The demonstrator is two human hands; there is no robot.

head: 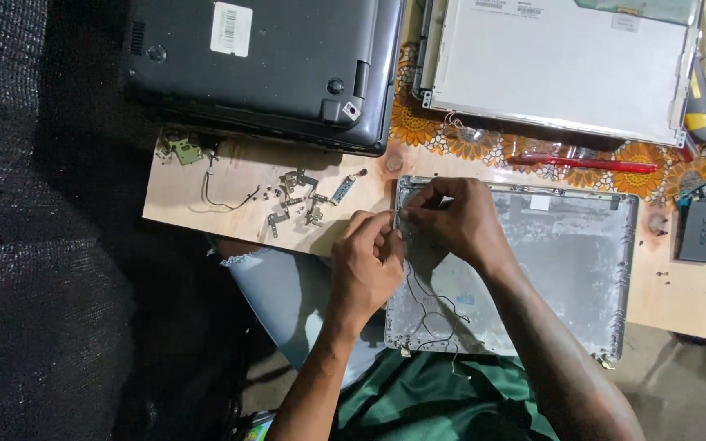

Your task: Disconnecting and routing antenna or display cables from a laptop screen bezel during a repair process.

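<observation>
From the head camera, the left hand (367, 265) and the right hand (455, 222) meet at the left edge of a grey laptop lid shell (565, 269), which lies in the centre-right of the frame on a wooden board (230, 175). Both hands have their fingertips pressed together, pinching thin dark wires (428, 306) that loop down across the shell's lower left. Small metal hinges and screws (300, 200) lie scattered just left of the hands. A dark laptop base (263, 65) sits upper left, a bare screen panel (561, 61) upper right, and a red pen (586, 163) between panel and shell.
</observation>
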